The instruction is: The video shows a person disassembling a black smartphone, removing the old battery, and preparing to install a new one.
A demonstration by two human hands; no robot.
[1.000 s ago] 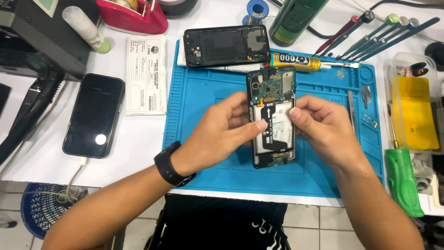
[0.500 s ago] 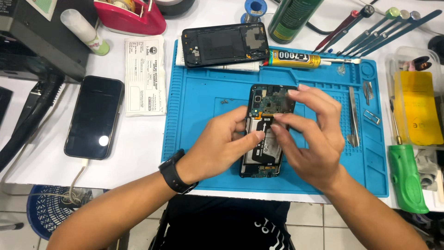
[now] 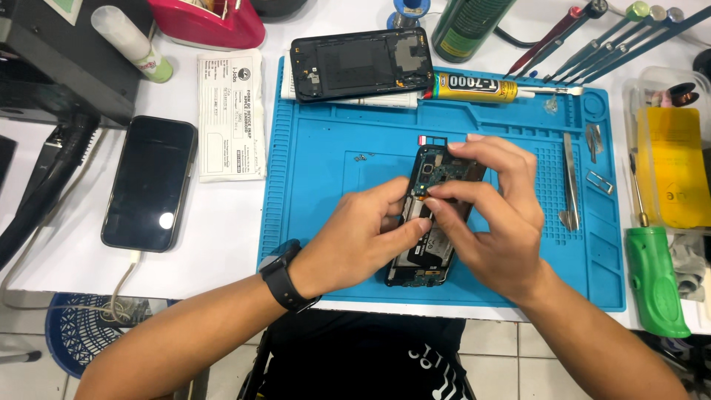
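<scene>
My left hand (image 3: 363, 241) and my right hand (image 3: 492, 215) meet over the opened smartphone (image 3: 433, 215), which lies tilted near the middle of the blue repair mat (image 3: 333, 148) with its circuit board and battery facing up. My left hand is curled around the phone's left edge, thumb and forefinger pressed against it by the battery, so it has a closed hold on the phone. My right hand comes in from three o'clock with the fingers bent and the fingertips pinched together on the board near the phone's upper half; I cannot tell whether anything small is caught between them. A black smartwatch (image 3: 285, 275) sits on my left wrist. At twelve o'clock of the phone, at the mat's top edge, lies the removed black phone frame (image 3: 361, 63), and just to its right a yellow tube of glue (image 3: 478, 90). At three o'clock, metal tweezers (image 3: 569, 181) rest on the mat, and beyond the mat a green-handled tool (image 3: 655, 278) lies on the white surface (image 3: 222, 222). At nine o'clock, off the mat, a black phone (image 3: 149, 181) lies screen up with a cable plugged in, and a printed paper slip (image 3: 229, 115) lies between it and the mat.
</scene>
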